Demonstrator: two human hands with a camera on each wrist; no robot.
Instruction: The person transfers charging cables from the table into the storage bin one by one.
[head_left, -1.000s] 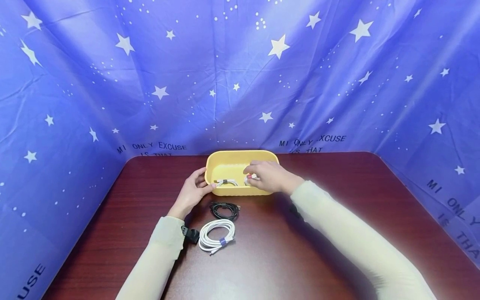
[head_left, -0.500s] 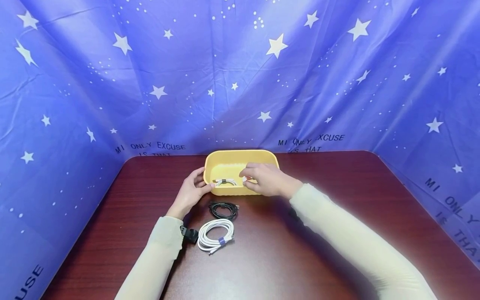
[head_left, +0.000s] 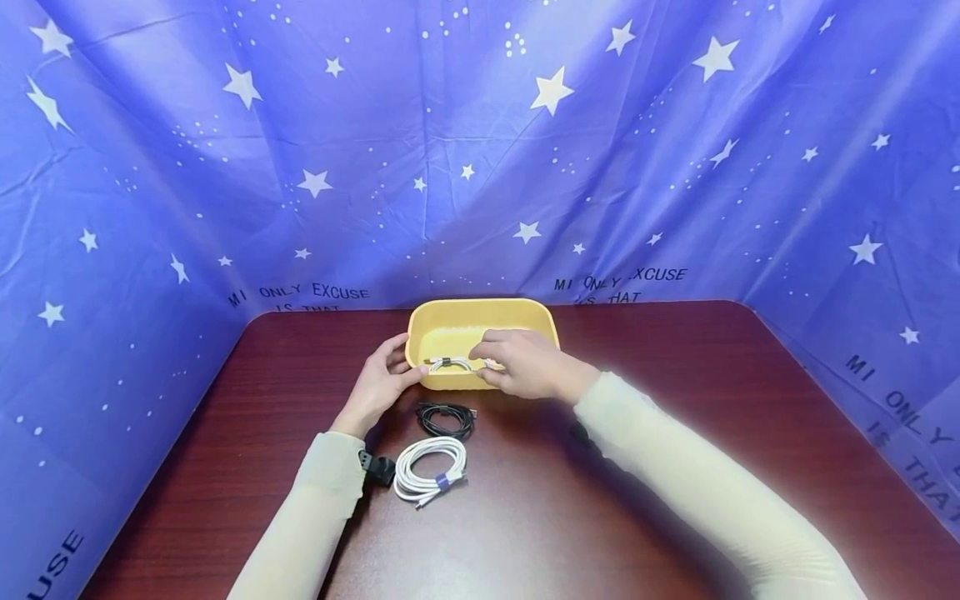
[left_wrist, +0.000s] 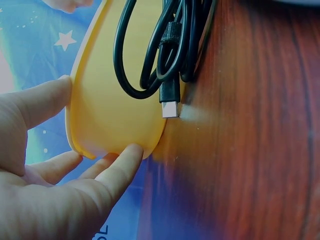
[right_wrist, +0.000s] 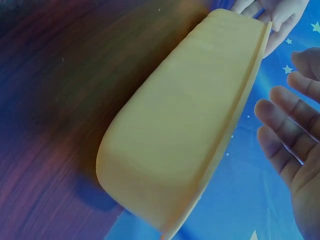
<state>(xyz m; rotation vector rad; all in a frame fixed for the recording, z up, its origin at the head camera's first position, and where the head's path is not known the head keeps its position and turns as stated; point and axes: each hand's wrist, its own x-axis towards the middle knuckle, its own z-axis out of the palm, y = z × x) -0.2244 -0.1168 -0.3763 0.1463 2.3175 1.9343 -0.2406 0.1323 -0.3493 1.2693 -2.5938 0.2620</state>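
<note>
My left hand point(head_left: 375, 387) grips the left end of a yellow plastic bin point(head_left: 483, 313), thumb at its front and fingers on its outer side. My right hand point(head_left: 528, 364) hovers over the bin's right half. In the right wrist view its fingers point(right_wrist: 280, 117) are spread and hold nothing. A coiled white cable point(head_left: 448, 364) with a dark tie lies inside at the left. Another white cable point(head_left: 492, 364) shows partly behind the right fingers, the rest hidden. In front of the bin lies a coiled black cable point(head_left: 446, 420); its plug point(left_wrist: 170, 107) shows in the left wrist view.
Nearer on the dark red wooden table point(head_left: 600, 533) lies a larger white cable coil point(head_left: 429, 472) with a purple tie. A blue curtain point(head_left: 420, 167) with white stars hangs right behind the bin and along both sides.
My right hand has moved a little to the left over the bin, and the red tie seen by its fingers earlier is now hidden. The left hand keeps its place on the bin.
</note>
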